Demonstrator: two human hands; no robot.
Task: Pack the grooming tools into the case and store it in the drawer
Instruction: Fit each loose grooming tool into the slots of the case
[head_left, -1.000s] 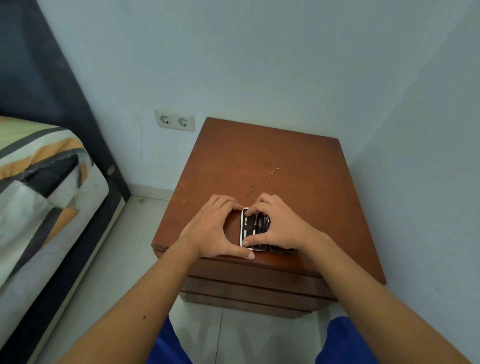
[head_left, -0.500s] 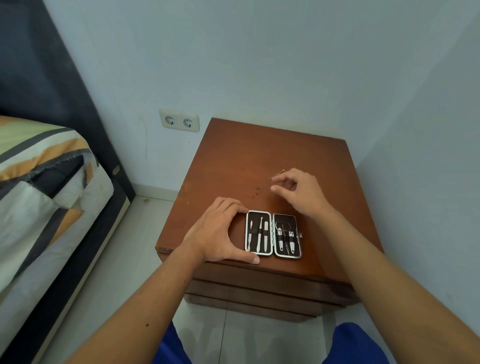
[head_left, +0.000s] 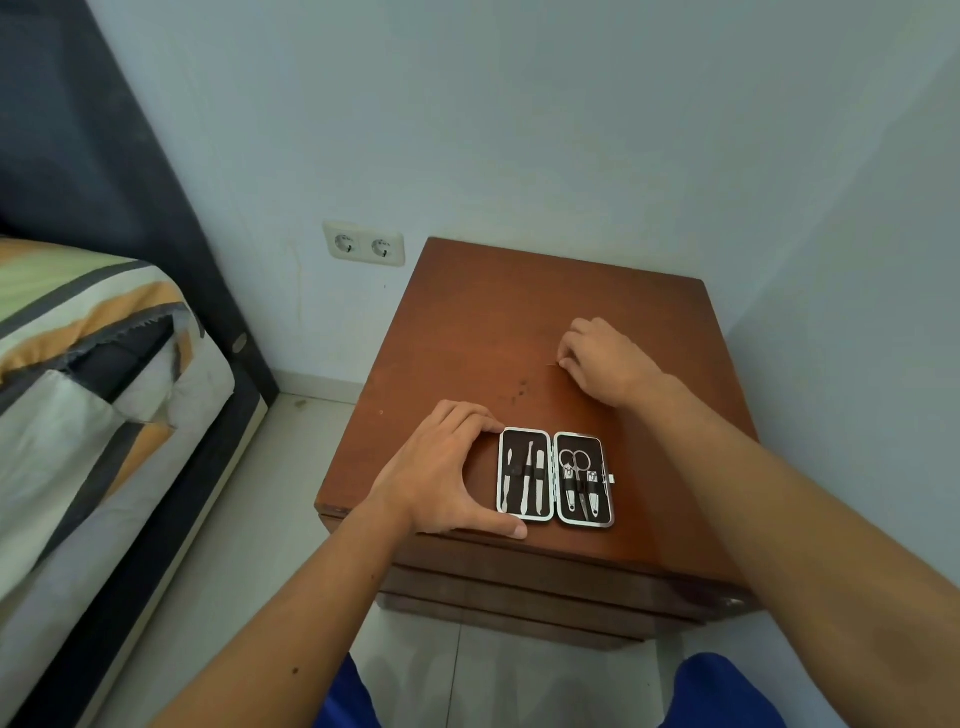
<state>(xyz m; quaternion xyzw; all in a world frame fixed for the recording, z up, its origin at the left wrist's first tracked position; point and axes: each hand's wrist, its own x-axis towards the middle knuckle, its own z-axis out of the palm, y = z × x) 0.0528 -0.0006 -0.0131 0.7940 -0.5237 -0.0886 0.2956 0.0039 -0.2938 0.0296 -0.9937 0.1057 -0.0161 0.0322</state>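
A small grooming case (head_left: 556, 478) lies open flat near the front edge of a brown wooden nightstand (head_left: 467, 322). Its left half holds three slim metal tools; its right half holds scissors and two clippers. My left hand (head_left: 447, 478) cups the case's left edge, thumb along the front and fingers at the back corner. My right hand (head_left: 602, 364) rests further back on the tabletop, fingertips pinched on a thin metal tool (head_left: 552, 366) of which only the tip shows. The drawer fronts (head_left: 519, 577) below the top are closed.
A bed with a striped cover (head_left: 78, 395) and dark headboard stands at the left. A double wall socket (head_left: 363, 244) sits on the back wall. A wall runs close along the nightstand's right side. My knees in blue (head_left: 727, 691) are at the bottom.
The case went from being held under both hands to lying open. My right hand left it and moved back to the thin tool, closing its fingertips on it. The left hand stayed.
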